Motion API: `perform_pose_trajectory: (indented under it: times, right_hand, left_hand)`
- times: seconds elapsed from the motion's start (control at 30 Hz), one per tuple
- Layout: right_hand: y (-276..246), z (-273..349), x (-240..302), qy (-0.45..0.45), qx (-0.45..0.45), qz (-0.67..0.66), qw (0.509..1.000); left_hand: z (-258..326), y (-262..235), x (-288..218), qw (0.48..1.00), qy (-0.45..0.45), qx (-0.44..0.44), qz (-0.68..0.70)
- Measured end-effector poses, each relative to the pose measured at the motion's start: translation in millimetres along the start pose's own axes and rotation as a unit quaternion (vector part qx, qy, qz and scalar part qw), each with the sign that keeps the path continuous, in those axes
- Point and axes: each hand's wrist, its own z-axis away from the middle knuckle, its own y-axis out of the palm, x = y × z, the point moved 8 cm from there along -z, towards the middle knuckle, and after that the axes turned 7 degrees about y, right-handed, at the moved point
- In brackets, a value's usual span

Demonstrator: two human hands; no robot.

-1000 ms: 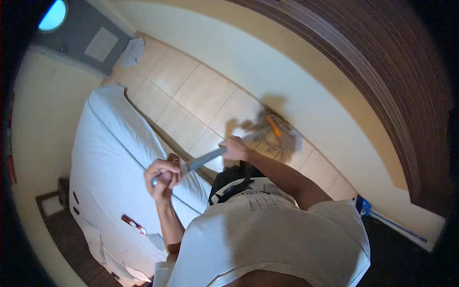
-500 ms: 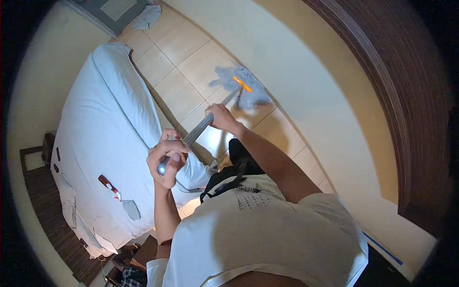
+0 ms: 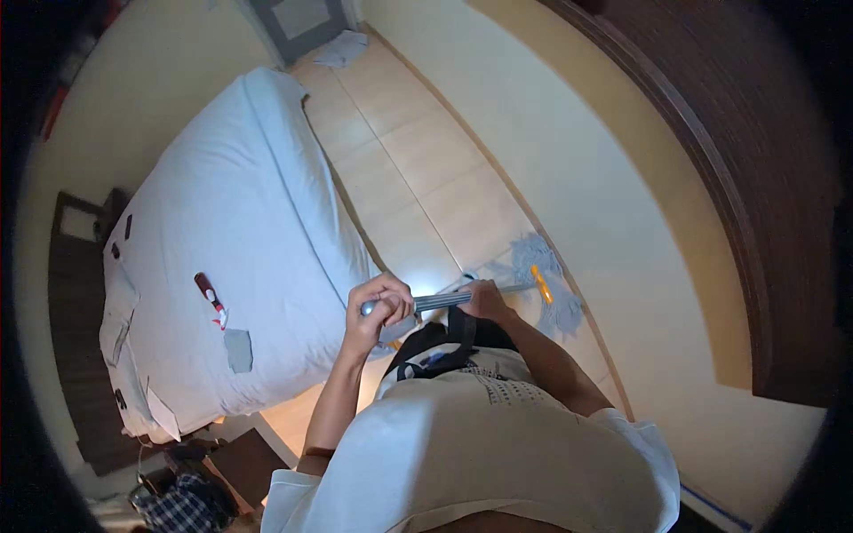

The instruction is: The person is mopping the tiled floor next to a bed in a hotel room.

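Note:
Both hands grip the grey metal handle of a string mop (image 3: pixel 560 289), held across the front of my body. My left hand (image 3: pixel 382 306) is closed round the handle's rounded top end. Lower down the shaft, my right hand (image 3: pixel 487 302) wraps round it. An orange clamp (image 3: pixel 541 284) joins the handle to the mop's blue-grey strands. These strands lie spread on the tiled floor (image 3: pixel 444 191), close to the foot of the wall on the right.
A bed with a white sheet (image 3: pixel 258 213) stands on the left, with a grey cloth (image 3: pixel 238 351) and a dark red-and-white item (image 3: pixel 211 298) on it. A pale wall (image 3: pixel 569 169) runs along the right. Another cloth (image 3: pixel 342 49) lies on the far floor by a grey door (image 3: pixel 298 22).
The mop head has moved nearer to me and to the right along the wall. Its handle has swung to lie nearly crosswise. My view has also shifted.

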Motion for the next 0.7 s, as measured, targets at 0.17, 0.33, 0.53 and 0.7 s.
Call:
perform_pose_trajectory:
  times: [0.17, 0.33, 0.53, 0.7]
  right_hand:
    - [17, -38, 42, -0.003, 0.071, -0.012, 0.997]
    - [-10, -63, 62, -0.063, 0.038, -0.015, 0.997]
    - [-39, -52, 30, -0.005, 0.015, -0.091, 0.996]
    - [-67, -1, -44, 0.115, 0.043, -0.145, 0.982]
  left_hand:
    - [24, -11, -38, 0.996, 0.050, -0.042, -0.056]
    - [18, 15, -47, 0.985, 0.044, -0.020, -0.166]
    - [-34, 46, -45, 0.993, 0.071, 0.034, -0.092]
    - [-75, 91, -2, 0.994, 0.025, 0.103, 0.007]
